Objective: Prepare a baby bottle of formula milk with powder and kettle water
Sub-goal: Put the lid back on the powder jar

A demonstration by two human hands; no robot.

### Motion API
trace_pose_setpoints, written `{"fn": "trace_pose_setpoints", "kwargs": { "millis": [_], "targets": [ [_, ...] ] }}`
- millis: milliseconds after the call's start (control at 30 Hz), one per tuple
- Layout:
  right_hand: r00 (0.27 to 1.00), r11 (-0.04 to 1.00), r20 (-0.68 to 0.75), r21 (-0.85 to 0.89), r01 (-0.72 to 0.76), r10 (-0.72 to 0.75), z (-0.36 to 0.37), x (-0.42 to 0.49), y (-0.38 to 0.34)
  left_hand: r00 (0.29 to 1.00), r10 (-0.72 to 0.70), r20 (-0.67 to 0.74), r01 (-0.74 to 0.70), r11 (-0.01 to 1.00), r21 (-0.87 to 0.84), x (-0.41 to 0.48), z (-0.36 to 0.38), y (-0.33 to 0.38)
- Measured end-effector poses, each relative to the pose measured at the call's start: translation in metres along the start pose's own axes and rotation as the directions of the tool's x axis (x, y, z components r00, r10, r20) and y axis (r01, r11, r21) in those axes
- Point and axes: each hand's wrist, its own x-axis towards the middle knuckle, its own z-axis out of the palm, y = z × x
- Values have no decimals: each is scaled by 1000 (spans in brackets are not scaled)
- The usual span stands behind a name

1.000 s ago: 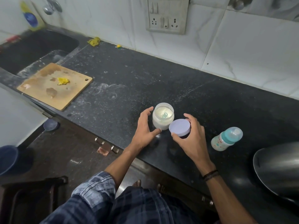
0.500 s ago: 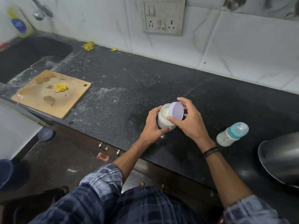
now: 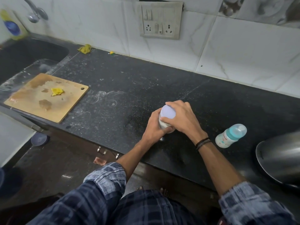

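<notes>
- Left hand (image 3: 153, 128): fingers curled round the side of the jar (image 3: 163, 125).
- Right hand (image 3: 184, 119): fingers clamped on the rim of the lid (image 3: 168, 112), which covers the jar's mouth.
- The jar stands upright at the counter's (image 3: 129, 88) front, mouth up.
- Bottle (image 3: 230, 136): right of the hands and apart from them, teal cap end tilted up-right.
- Board (image 3: 37, 101): far left, by the sink (image 3: 24, 52).
</notes>
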Motion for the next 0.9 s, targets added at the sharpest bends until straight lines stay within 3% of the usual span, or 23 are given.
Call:
{"fn": "trace_pose_setpoints", "kwargs": {
  "millis": [600, 900],
  "targets": [
    [996, 976, -38, -198, -85, 79, 6, -1, -8, 997, -39, 72, 35, 998, 51, 6, -2, -3],
    [996, 974, -82, -221, -49, 31, 11, -3, -3, 993, -43, 108, 39, 999, 37, 10, -3, -10]
  ]
}}
